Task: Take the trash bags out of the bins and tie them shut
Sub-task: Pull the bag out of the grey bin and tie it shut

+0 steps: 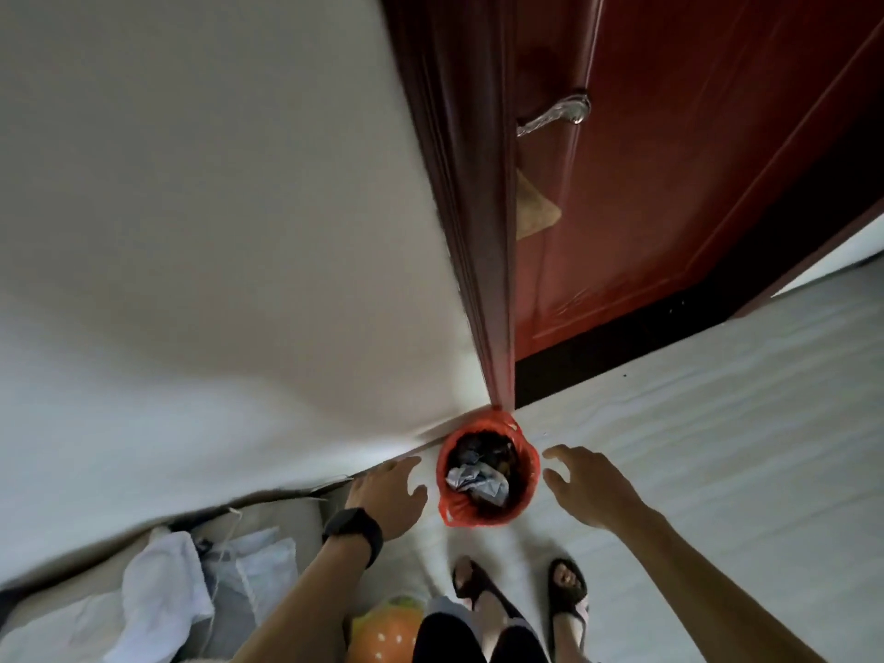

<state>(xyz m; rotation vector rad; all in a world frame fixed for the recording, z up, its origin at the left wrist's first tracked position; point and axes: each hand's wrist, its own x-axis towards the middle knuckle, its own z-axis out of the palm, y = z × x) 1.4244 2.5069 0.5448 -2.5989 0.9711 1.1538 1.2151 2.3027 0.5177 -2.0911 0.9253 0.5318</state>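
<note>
Hands flank the small bin (488, 476) (red trash bag (447, 507) inside): left hand (387, 495) and right hand (591, 485), fingers spread, touching nothing.

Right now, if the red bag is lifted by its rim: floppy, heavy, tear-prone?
Probably floppy: the red bag is thin, wrinkled film folded over the rim. Likely light for its size: crumpled paper lies on top, though the dark contents beneath are unclear. It may sag or stretch if pulled from one side.
</note>
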